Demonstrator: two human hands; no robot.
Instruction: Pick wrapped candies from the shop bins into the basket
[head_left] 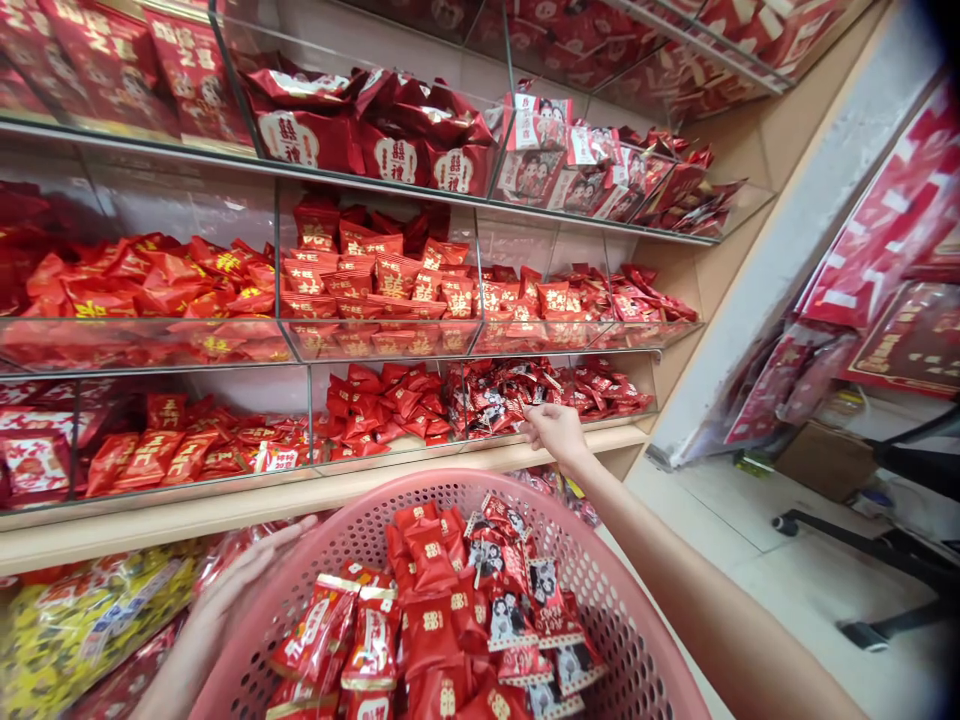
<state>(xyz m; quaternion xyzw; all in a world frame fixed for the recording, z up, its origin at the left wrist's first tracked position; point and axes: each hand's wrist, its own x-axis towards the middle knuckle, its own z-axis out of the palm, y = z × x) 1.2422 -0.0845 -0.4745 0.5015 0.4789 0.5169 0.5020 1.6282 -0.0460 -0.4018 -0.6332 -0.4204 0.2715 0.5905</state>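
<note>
A pink perforated plastic basket (259,650) is in front of me, its far rim close to the lower shelf ledge. Inside lie red wrapped packets (431,560), red packets with white lettering (373,638) and small packets with black-and-white figures (510,612). My left hand (259,562) holds the basket from outside on its left, fingers long against the wall. My right hand (556,432) reaches past the far rim to the bottom shelf, fingers drawn together at a compartment of small red-and-black packets (499,395). Whatever is between its fingertips is too small to make out.
Clear dividers and front panels (379,340) split the shelves into compartments of red packets. Larger red bags (311,135) stand higher up. Under the ledge (60,540) lies a yellow patterned bag (97,620). A black wheeled chair base (892,560) stands on the tiled floor at right.
</note>
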